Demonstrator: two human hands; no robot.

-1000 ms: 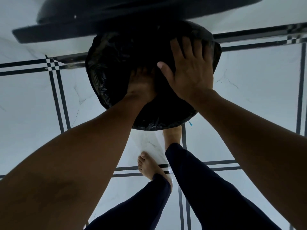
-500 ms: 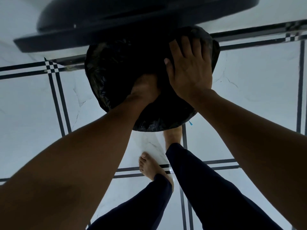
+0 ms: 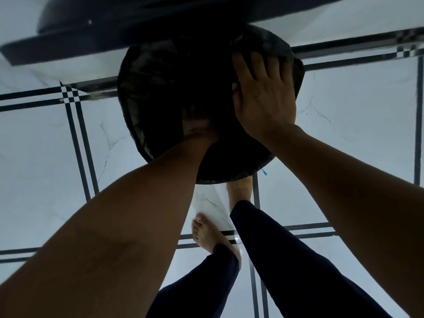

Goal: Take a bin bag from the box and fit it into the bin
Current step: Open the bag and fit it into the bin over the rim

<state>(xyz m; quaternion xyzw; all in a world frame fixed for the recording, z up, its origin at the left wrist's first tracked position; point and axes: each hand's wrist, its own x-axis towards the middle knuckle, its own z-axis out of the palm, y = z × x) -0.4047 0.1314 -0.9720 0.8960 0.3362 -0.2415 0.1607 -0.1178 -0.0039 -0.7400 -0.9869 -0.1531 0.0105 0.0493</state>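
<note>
A round bin stands on the tiled floor, lined with a black bin bag whose edge is folded over the rim. My left hand reaches down inside the bag; its fingers are lost in the dark. My right hand lies on the right side of the rim, fingers spread flat over the bag's folded edge, thumb tucked inward. The box is not in view.
A large dark object overhangs the far side of the bin at the top of the view. White marble-look floor tiles with black stripe borders surround the bin. My bare feet and dark trouser legs stand just behind it.
My left hand has pushed deeper into the bag. My right hand slid a little toward the far right rim, its thumb drawn in.
</note>
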